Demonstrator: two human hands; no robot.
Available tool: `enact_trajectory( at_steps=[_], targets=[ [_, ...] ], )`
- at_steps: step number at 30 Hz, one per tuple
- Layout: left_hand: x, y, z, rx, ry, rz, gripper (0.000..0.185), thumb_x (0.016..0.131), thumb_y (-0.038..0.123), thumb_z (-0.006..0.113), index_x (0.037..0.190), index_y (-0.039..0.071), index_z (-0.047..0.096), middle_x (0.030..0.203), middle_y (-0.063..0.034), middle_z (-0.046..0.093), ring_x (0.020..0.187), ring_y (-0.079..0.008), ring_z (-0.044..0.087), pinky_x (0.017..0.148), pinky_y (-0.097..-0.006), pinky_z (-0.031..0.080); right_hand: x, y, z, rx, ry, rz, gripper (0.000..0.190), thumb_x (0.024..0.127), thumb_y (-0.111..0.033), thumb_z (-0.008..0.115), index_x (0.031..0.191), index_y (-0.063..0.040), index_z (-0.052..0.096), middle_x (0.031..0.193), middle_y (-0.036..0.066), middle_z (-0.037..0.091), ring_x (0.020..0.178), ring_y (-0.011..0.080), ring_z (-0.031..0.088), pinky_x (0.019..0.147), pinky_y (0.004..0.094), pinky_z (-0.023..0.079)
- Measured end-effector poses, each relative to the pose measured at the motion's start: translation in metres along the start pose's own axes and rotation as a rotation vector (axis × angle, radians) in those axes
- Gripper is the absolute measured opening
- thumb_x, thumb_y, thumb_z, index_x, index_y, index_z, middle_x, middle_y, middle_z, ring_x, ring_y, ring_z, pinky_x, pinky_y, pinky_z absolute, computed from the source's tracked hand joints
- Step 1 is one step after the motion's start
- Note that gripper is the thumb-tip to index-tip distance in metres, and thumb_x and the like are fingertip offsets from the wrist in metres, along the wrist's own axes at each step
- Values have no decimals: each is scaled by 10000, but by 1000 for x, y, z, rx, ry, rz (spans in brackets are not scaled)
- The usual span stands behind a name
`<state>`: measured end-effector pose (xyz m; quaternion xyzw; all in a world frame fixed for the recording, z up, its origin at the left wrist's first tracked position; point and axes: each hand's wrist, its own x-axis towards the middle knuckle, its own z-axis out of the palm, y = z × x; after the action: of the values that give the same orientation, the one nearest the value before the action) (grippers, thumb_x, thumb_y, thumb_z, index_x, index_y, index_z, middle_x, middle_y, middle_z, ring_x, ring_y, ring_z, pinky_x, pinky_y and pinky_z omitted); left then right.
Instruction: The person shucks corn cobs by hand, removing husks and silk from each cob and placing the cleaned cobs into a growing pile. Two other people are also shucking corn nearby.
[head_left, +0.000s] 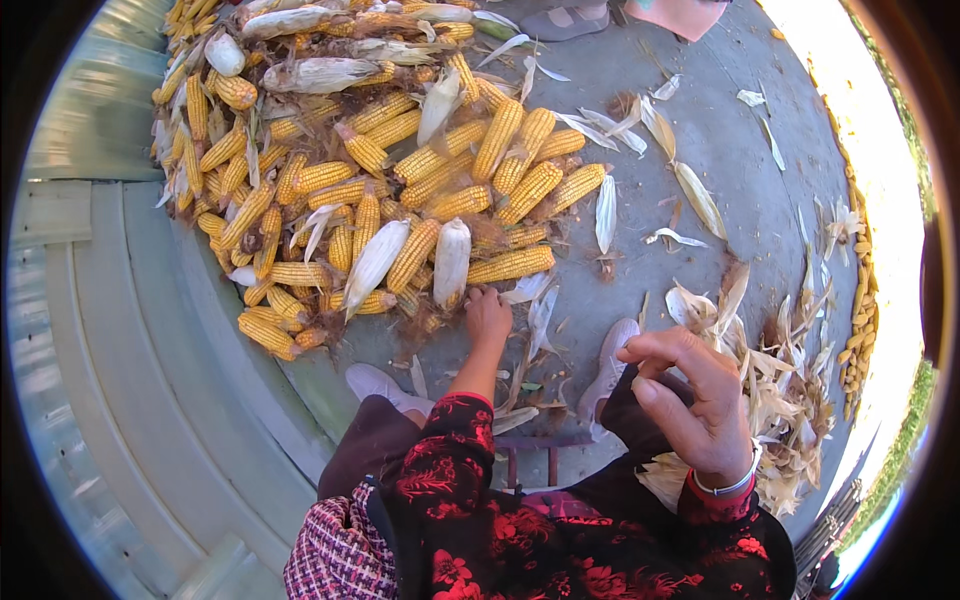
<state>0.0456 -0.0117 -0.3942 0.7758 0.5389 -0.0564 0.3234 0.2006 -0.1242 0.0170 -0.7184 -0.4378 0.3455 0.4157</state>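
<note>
My left hand (489, 321) reaches to the near edge of a pile of husked corn cobs (322, 176). Its fingertips lie just below a yellow corn cob (511, 265), beside a dry husk piece (527, 287); whether they grip anything is hidden. Left of them, a cob in pale husk (452, 259) points towards me, and another husk-covered cob (377, 264) leans on the pile. Raised over my right leg, my right hand (694, 405) has its thumb and bent fingers apart, with nothing visible between them. A bracelet (727, 486) circles that wrist.
Stripped husks (780, 397) are heaped at my right. Loose husks (697, 199) lie scattered over the concrete floor (645, 277). Corrugated panels (142, 360) border the left side. Another person's shoe (566, 22) shows beyond the pile. More corn (859, 337) lines the far right edge.
</note>
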Motion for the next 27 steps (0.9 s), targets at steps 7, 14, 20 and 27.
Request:
enact_trajectory(
  at_steps=[7,14,20,27],
  targets=[
    [-65,26,10,-249,-535,22,247,747,287,642,894,92,678,951,-176,704,921,-384,665,810,-472,522,5,-5,13,-42,-55,-17,293,838,1,653,1128,21,612,948,126,649,713,196,631,655,299,491],
    [-105,-52,12,60,-576,-93,298,778,294,652,999,101,709,1029,-191,695,1005,-391,653,853,-475,515,1,-7,23,-112,-74,-42,284,850,-12,641,1129,28,601,967,148,651,724,215,633,657,317,496],
    [-60,-55,-53,-254,96,-135,213,825,225,610,972,71,602,918,-189,679,856,-408,654,741,-517,487,-1,-3,28,-157,-79,-68,287,838,-22,656,1117,31,607,949,153,646,721,228,636,655,322,497],
    [-24,-60,-88,-10,119,-213,320,868,259,614,1138,97,559,974,-209,692,948,-408,657,826,-510,492,1,-2,24,-151,-82,-30,291,834,-31,670,1114,23,613,926,157,638,703,250,645,650,338,501]
  ],
)
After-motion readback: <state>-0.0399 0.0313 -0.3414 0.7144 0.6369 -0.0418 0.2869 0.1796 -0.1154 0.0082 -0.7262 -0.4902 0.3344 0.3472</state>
